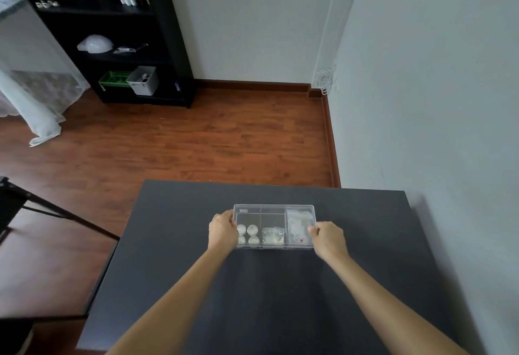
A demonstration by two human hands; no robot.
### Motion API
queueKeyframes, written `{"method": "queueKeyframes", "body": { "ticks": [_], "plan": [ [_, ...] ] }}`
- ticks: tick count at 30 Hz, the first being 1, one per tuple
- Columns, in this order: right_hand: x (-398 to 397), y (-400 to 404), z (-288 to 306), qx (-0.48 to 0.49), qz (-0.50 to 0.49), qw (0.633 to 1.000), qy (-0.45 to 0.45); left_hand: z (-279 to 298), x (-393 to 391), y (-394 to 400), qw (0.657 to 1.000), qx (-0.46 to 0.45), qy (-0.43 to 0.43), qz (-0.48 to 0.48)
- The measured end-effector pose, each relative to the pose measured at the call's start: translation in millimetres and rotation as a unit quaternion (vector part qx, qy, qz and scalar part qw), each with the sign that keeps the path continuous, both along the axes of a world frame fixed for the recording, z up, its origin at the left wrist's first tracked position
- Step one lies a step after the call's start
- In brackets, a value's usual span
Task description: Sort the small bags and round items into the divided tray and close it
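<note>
Both hands (223, 231) (328, 238) grip tray (273, 208) holding round items (248, 234), bags (299, 225).

No text, brand or number could be read. A small pale label (243, 210) sat on the clear tray (273, 207) at its far left corner, too blurred to make out.

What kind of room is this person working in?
Most likely a room in a home, perhaps a spare room or study. A black shelf holds brushes and bins, the floor is wood, and a sheer curtain hangs at left. Both hands hold a clear tray on a dark table.
</note>
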State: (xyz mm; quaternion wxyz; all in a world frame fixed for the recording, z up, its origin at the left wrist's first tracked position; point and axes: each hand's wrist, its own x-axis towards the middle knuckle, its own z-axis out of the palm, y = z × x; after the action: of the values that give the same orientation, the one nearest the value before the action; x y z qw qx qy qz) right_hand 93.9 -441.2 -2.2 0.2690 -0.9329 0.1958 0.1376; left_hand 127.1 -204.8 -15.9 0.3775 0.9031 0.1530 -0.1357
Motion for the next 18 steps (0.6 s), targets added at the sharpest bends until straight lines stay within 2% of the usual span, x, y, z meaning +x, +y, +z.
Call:
{"method": "queueKeyframes", "body": {
  "ticks": [8, 18],
  "plan": [
    [7, 2, 0, -0.037, 0.000, 0.999, 0.020, 1, 10, -5, 1.000, 0.010, -0.008, -0.006],
    [3, -2, -10, -0.013, 0.003, 1.000, -0.006, -2, 12, -6, 1.000, 0.026, 0.009, -0.012]
  ]
}}
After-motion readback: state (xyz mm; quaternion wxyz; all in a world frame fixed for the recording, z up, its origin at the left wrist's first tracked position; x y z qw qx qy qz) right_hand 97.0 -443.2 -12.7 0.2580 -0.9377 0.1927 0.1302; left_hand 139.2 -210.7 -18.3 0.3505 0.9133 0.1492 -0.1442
